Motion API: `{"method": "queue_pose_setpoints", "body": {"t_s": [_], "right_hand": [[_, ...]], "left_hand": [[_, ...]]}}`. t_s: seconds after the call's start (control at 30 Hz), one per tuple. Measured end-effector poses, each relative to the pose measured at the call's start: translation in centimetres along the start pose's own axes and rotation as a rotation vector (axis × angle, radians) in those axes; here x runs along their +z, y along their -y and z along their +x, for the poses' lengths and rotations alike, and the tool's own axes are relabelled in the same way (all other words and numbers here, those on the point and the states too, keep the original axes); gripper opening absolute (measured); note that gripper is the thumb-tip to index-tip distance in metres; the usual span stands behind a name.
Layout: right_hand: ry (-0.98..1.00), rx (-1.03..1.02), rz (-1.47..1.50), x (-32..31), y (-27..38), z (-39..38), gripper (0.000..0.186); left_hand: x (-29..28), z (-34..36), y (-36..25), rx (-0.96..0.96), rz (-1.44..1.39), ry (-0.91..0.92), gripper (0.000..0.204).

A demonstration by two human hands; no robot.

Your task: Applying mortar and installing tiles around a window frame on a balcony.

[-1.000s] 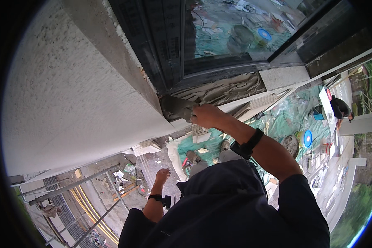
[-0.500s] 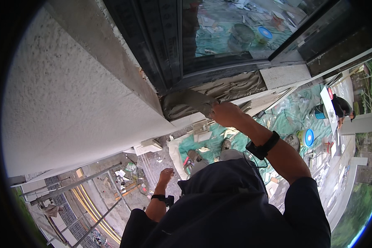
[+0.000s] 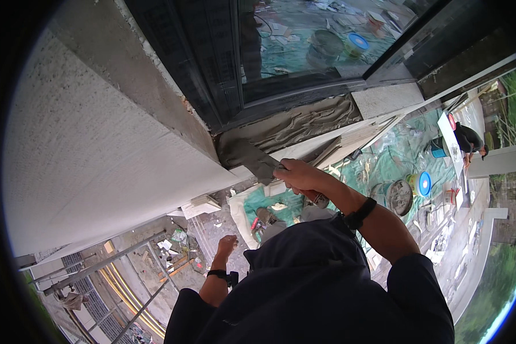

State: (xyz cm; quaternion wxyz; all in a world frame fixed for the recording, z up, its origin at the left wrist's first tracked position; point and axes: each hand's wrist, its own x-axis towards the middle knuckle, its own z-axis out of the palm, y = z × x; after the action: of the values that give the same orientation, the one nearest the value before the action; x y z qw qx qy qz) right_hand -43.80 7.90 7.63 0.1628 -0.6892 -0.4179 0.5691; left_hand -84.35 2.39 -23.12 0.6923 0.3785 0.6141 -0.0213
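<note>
My right hand [image 3: 298,178] grips the handle [image 3: 318,199] of a trowel. Its mortar-coated blade [image 3: 258,161] slants across the left end of a bed of grey, ridged mortar [image 3: 304,117] on the sill under a dark window frame [image 3: 218,69]. A pale slab [image 3: 384,98] lies to the right of the mortar. My left hand [image 3: 227,245] hangs low, away from the sill, its fingers curled; whether anything is in them I cannot make out.
A rough white wall [image 3: 103,166] borders the left. Below are stacked tiles [image 3: 198,207], metal scaffold tubes [image 3: 132,245], green sheeting [image 3: 378,149] with scattered debris and buckets [image 3: 423,183]. Another person in dark clothes [image 3: 467,137] bends by a white board [image 3: 450,143] at right.
My right hand and trowel have moved right and down toward the sill's outer edge; more of the handle shows. The view has shifted slightly. My left hand stays low and curled.
</note>
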Motion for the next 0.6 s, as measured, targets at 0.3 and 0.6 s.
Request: {"method": "queue_pose_setpoints", "body": {"t_s": [0.3,0.6], "right_hand": [[-0.408,-0.086,-1.053,-7.7,-4.5,-4.6,0.026],[-0.396,0.157,-0.528,-13.1,-6.5,-6.7,0.044]], "left_hand": [[0.0,0.5,-0.1,0.057,-0.097,0.047,0.025],[0.0,2.0,1.2,-0.007,0.000,0.035,0.025]]}}
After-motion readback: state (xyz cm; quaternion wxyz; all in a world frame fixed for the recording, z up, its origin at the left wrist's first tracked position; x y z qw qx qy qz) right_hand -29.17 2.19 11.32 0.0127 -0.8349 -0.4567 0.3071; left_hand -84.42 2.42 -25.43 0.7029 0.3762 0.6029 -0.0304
